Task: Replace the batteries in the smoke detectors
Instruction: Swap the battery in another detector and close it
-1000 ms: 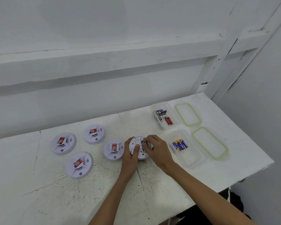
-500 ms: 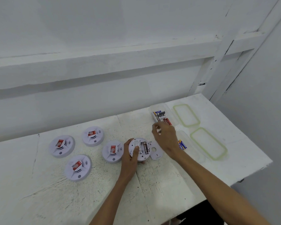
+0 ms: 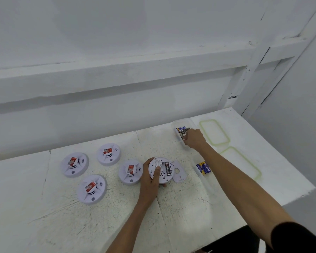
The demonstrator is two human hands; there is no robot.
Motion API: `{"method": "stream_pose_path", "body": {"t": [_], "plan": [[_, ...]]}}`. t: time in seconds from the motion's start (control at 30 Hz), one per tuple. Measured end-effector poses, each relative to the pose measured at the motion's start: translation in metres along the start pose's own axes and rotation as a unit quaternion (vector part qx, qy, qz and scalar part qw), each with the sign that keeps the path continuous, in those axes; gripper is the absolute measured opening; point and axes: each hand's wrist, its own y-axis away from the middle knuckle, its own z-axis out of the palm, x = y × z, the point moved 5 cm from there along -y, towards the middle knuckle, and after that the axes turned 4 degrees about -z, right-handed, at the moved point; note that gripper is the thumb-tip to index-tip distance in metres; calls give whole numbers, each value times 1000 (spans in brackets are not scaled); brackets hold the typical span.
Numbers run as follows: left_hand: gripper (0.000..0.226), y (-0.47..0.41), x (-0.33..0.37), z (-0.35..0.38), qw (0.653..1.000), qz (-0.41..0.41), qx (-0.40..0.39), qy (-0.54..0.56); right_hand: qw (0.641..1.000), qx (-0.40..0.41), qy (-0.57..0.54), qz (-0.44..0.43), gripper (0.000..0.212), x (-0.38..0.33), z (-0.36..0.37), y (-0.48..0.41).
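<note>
Smoke detector (image 3: 161, 169) (back open) clasped by left grip (image 3: 150, 177); right grip (image 3: 194, 138) curled over battery tub (image 3: 180, 121), its hold hidden.

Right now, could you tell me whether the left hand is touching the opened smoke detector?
Touching. The head view shows the left hand gripping the opened smoke detector, thumb on its back.

Bright, even light; soft shadows, wide-angle bending, perhaps slightly soft focus.
</note>
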Motion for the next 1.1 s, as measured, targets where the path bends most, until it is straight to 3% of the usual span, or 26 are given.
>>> {"method": "stream_pose_path", "body": {"t": [0.1,0.27,0.53,0.7,1.0,1.1], "plan": [[33,0,1,0,1000,3,1,-1,1000,-1,-11,9,5,6,3,1],[33,-2,0,0,1000,0,-1,5,1000,6,-25,13,20,9,7,-2],[42,-1,-2,0,1000,-3,1,0,999,-6,-45,-15,14,10,0,-1],[34,-1,0,0,1000,5,6,-11,994,33,-96,-48,38,15,-11,2],[33,0,3,-1,1000,6,6,-4,959,165,-202,-114,24,-9,-35,47],[36,1,1,-1,1000,1,8,4,940,167,-257,-150,19,-23,-26,72]]}}
